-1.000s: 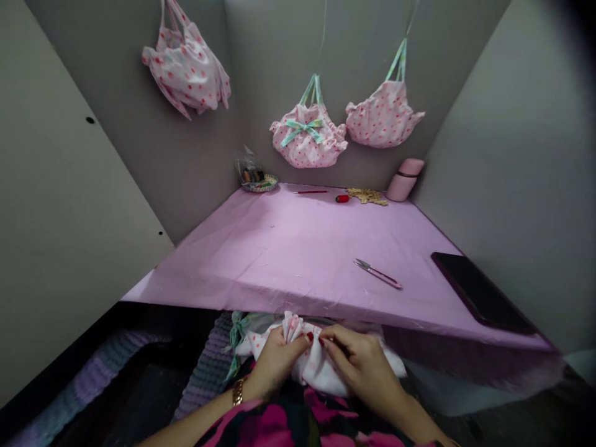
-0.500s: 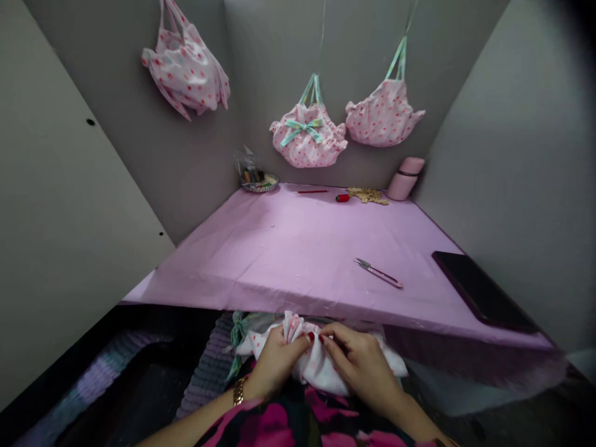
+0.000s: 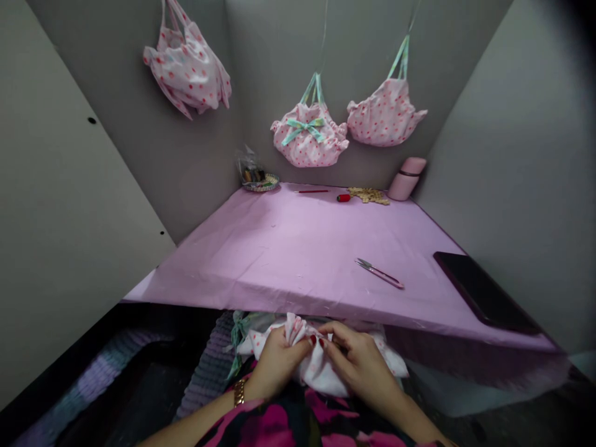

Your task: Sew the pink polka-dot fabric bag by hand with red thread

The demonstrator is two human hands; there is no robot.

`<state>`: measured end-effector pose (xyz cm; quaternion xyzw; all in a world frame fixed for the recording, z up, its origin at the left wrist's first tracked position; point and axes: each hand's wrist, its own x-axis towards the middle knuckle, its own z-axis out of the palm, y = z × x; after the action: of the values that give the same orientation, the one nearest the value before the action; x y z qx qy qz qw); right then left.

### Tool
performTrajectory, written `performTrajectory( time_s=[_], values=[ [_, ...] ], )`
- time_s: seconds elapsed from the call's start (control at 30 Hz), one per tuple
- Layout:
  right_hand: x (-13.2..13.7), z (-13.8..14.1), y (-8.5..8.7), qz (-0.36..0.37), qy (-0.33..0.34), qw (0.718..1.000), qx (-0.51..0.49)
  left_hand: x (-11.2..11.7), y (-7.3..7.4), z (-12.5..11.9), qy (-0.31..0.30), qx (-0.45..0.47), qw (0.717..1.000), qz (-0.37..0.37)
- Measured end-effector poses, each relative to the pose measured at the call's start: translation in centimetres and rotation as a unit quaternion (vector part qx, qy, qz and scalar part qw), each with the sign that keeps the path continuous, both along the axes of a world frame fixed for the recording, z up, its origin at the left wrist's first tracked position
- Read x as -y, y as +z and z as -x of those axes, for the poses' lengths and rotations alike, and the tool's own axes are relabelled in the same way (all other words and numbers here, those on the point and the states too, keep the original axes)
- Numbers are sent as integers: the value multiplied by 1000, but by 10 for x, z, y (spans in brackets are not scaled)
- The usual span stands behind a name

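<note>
Item: white cloth with pink dots [image 3: 319, 374], gathered, in the lap below the near edge of the tabletop [image 3: 279, 248]. Left hand [image 3: 278, 357], gold-toned band [image 3: 239, 392] at wrist: clamped on the gathers. Right hand [image 3: 362, 360]: just beside, fingers bent, pinching the same cloth. Change from earlier frame: thumb tips slightly nearer; grips otherwise alike.
</note>
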<state>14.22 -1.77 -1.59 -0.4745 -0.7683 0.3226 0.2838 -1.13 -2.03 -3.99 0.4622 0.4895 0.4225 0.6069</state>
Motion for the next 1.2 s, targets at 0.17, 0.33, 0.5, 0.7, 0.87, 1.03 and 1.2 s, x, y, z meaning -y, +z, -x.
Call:
performTrajectory(
  time_s=[0.17,0.33,0.5,0.7,0.87,1.03,1.2],
  values=[
    [0,1,-1,-5,-10,1000,8,-1,-3,0,7,-29,1000,-6],
    [-1,1,-2,-1,-13,1000,6,-1,-4,1,4,-17,1000,-10],
    [0,2,-2,17,-15,1000,3,-1,-4,2,3,-40,999,-11],
    [1,1,-6,27,-20,999,-21,-1,-5,1,-4,-6,1000,-10],
    [-1,0,-8,57,-24,997,-48,-2,-9,1,5,47,999,11],
    [-3,-2,-10,96,-21,992,-82,-3,-11,0,-3,101,994,32],
    [-6,-5,-18,103,-7,989,-108,-1,-14,-1,-13,143,989,38]
  ],
)
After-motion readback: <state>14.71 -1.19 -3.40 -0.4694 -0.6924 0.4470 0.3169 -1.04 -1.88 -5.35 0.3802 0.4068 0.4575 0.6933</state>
